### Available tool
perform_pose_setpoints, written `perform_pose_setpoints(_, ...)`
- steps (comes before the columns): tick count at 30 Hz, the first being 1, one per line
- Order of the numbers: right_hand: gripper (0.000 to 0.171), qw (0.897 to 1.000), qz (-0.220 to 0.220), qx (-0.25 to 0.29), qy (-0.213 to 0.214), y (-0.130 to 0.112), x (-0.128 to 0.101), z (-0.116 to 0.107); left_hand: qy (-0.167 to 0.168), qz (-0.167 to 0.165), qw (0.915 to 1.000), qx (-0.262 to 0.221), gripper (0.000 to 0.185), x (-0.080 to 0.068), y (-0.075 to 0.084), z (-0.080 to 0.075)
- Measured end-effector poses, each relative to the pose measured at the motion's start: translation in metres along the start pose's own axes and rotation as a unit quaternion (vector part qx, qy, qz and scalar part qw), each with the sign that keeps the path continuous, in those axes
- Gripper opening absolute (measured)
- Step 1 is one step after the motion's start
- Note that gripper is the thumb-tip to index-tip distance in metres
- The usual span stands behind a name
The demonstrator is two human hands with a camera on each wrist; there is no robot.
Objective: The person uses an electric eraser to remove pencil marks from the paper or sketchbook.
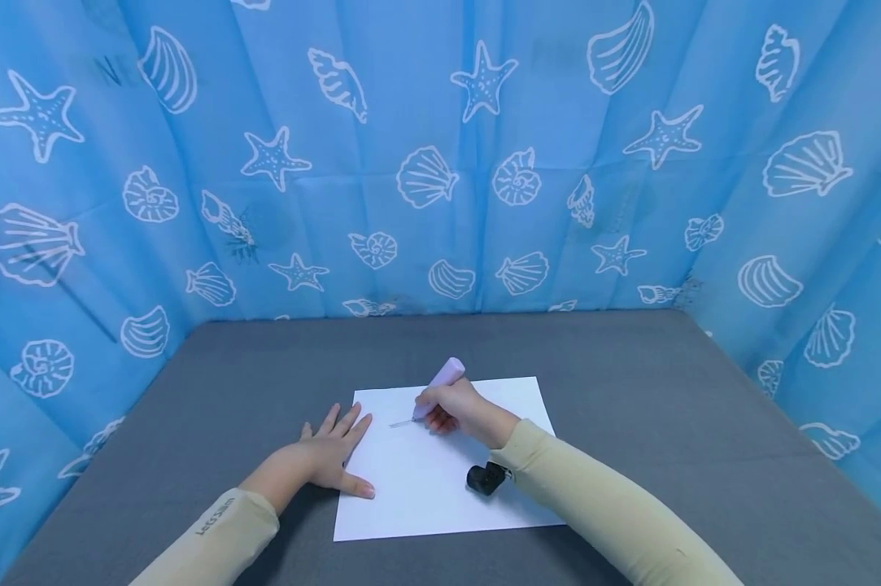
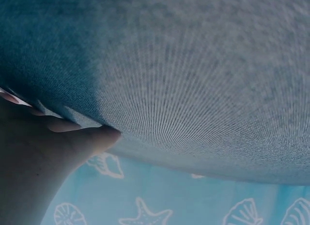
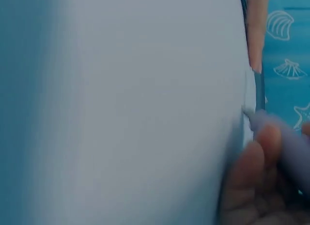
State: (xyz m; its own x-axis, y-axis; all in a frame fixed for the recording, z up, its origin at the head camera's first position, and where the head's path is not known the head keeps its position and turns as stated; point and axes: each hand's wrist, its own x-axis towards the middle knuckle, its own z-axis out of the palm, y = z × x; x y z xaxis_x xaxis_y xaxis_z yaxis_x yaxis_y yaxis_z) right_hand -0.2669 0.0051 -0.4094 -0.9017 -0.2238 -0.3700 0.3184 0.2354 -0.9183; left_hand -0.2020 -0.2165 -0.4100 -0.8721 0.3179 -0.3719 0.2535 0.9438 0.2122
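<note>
A white sheet of paper lies on the grey cloth. My right hand grips a thick lavender pen, its tip down at the paper's upper left part. Short thin grey strokes run leftward from that tip. In the right wrist view the pen shows a narrow tip at the paper, fingers curled round its barrel. Flat and spread, my left hand rests over the sheet's left edge, with the thumb on the paper. In the left wrist view, that hand appears at lower left.
The table is covered in grey cloth. A blue curtain with white shells and starfish surrounds its back and sides. A small black device sits beneath my right wrist, over the paper.
</note>
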Motion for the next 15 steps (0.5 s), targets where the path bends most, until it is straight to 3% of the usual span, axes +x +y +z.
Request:
perform_pose_setpoints(8, 0.017, 0.999, -0.010, 0.043, -0.022, 0.0036, 0.0043, -0.0015, 0.000, -0.002, 1.0000, 0.000, 0.115, 0.0000, -0.0015, 0.0004)
perform_pose_setpoints(15, 0.010, 0.999, -0.019, 0.049, -0.003, 0.0032, 0.0034, 0.0039, -0.005, -0.011, 0.9999, -0.002, 0.115, 0.0003, -0.0014, 0.0008)
